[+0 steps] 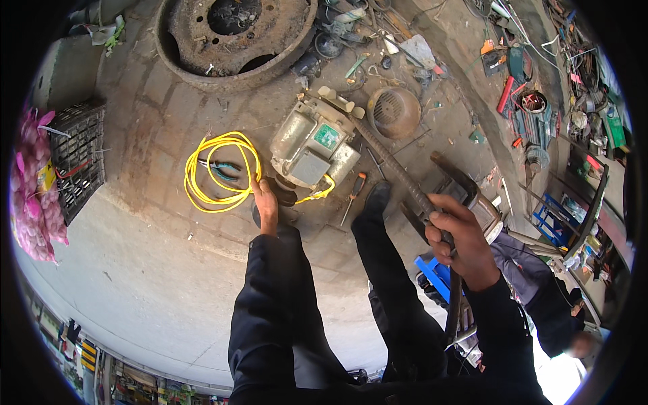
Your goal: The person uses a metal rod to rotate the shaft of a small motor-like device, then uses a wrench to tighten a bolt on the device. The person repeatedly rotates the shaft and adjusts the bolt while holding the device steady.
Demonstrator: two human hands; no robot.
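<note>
A grey-green electric motor (287,138) with a green label and a grey terminal box lies on the ground in front of me. My right hand (466,239) is wrapped round a long, rusty ribbed metal bar (395,165), which slants up to the motor's far end; whether they touch is unclear. Beside the motor, my left hand (266,204) has its fingers closed at the edge of a coiled yellow cable (196,172). More yellow cable runs to the terminal box. Pliers (225,170) with teal handles lie within the coil. An orange-handled screwdriver (356,190) rests near my foot.
A large rusty wheel rim (169,57) lies at the far left. A round rusty metal drum (395,113) stands right of the motor. Tools and scrap (520,74) crowd the right side. A black crate (79,158) and pink bags (37,192) stand left. Another person (540,290) is at right.
</note>
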